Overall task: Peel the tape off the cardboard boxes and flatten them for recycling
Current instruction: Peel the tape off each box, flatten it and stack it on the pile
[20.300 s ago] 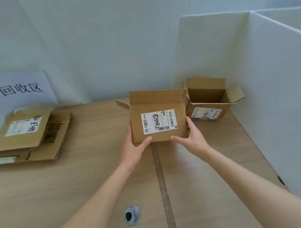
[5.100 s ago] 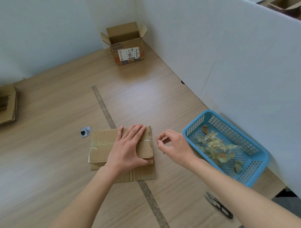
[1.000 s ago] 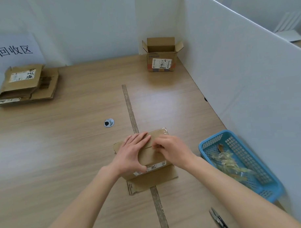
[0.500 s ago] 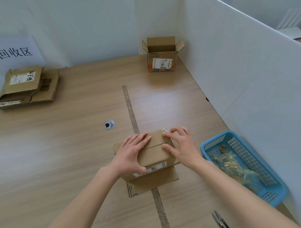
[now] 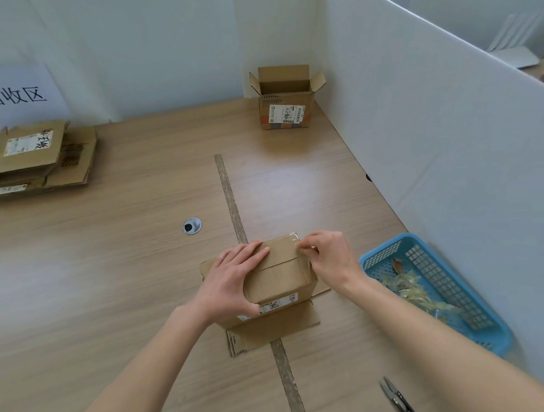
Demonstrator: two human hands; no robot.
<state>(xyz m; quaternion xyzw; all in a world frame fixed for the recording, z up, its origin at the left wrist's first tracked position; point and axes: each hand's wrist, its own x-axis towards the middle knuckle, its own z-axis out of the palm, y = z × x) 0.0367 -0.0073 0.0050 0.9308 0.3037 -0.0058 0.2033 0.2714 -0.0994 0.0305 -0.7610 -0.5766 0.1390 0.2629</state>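
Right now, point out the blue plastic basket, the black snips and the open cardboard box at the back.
Blue plastic basket (image 5: 386, 255), head view, far rim.
Black snips (image 5: 396, 397), head view, blades.
Open cardboard box (image 5: 286, 114), head view, labelled front.

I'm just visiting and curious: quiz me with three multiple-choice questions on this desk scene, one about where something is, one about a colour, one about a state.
1. Where do the small black scissors lie?
A. inside the basket
B. on the wooden table, near its front edge, to the right
C. on the flattened pile

2. What colour is the plastic mesh basket holding peeled tape scraps?
A. blue
B. red
C. white

3. In what state is the brown cardboard box at the far end of the table?
A. flattened
B. taped shut
C. upright with its top flaps open

Answers:
1 B, they rest on bare table below the basket.
2 A, its walls are plainly blue.
3 C, its flaps stand up and apart, while the left hand presses down another box and the right hand pinches clear tape at its corner.
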